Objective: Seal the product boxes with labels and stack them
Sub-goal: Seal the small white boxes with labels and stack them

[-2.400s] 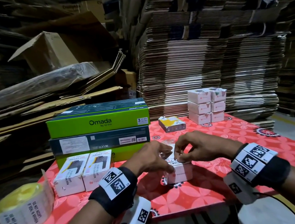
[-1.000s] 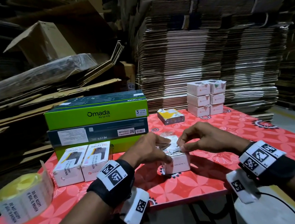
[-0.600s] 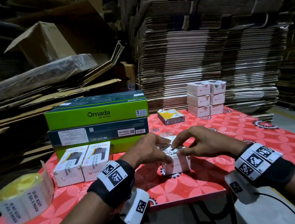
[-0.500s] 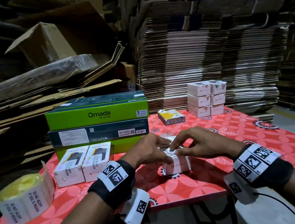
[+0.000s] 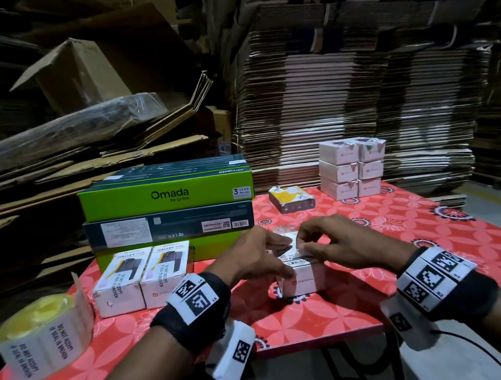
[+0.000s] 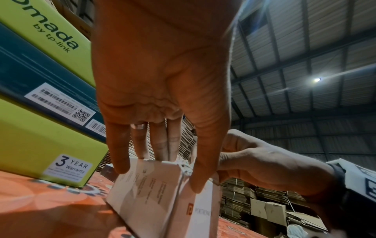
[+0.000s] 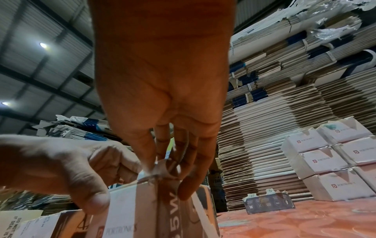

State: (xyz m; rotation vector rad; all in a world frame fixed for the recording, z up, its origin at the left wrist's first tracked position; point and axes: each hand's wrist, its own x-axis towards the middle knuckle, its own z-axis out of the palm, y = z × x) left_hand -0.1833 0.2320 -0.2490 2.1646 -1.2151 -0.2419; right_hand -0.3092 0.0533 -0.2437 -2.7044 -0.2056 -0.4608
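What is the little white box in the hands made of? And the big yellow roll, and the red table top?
The little white box looks like thin printed cardboard: sharp folded edges, matte sides. The yellow roll seems to be paper stickers, white labels with black print wound round. The red table top looks like a smooth, slightly shiny flowered sheet over a board; plastic or laminate, I can't tell.

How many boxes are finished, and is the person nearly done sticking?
Six small white boxes already sit stacked at the table's far side. Right now the left hand steadies another white box while the right hand works a clear seal at its top edge. It isn't stacked yet, and the label roll still holds plenty.
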